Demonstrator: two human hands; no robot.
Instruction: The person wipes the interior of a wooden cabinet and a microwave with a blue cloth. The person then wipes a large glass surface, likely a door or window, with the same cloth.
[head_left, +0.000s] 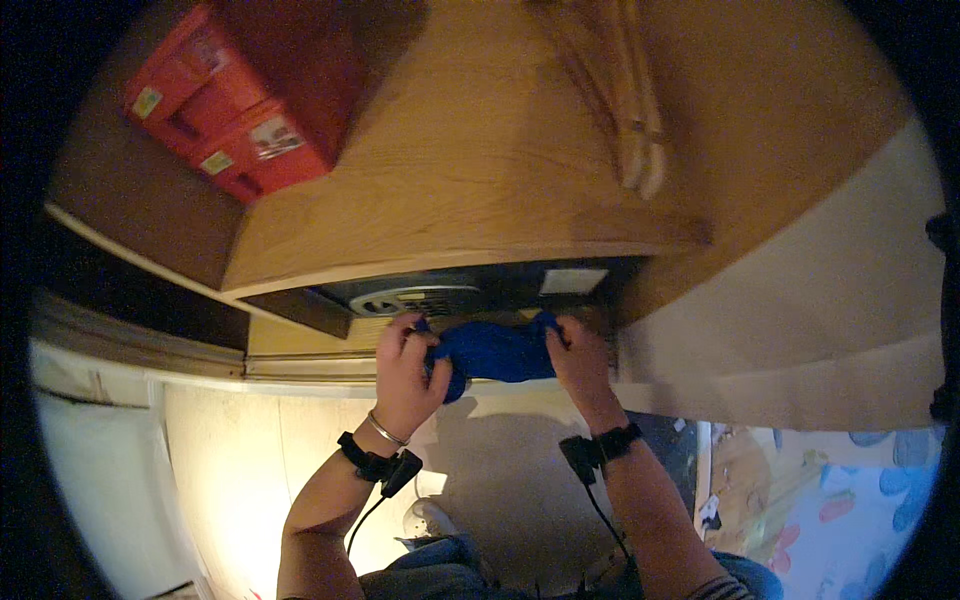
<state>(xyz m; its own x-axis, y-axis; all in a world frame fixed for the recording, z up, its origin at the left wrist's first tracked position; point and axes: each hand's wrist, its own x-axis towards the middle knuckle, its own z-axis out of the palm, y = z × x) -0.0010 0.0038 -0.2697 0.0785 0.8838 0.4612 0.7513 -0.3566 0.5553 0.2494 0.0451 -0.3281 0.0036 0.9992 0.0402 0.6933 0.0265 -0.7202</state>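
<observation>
A piece of blue cloth (502, 351) is stretched between my two hands at the front of a wooden shelf compartment. My left hand (411, 364) grips its left end, where a fold hangs down past the fingers. At the opposite end, my right hand (583, 356) pinches the cloth's upper corner. Behind the cloth, inside the compartment, lies a dark object with a silvery oval part (409, 298) and a white label (574, 282); the cloth hides its lower part.
Red boxes (255, 142) stand on the shelf at upper left. Wooden hangers (641, 142) hang at the top right. A pale panel (772, 300) borders the compartment on the right. Below are a shoe (429, 517) and a floral-patterned cloth (847, 517).
</observation>
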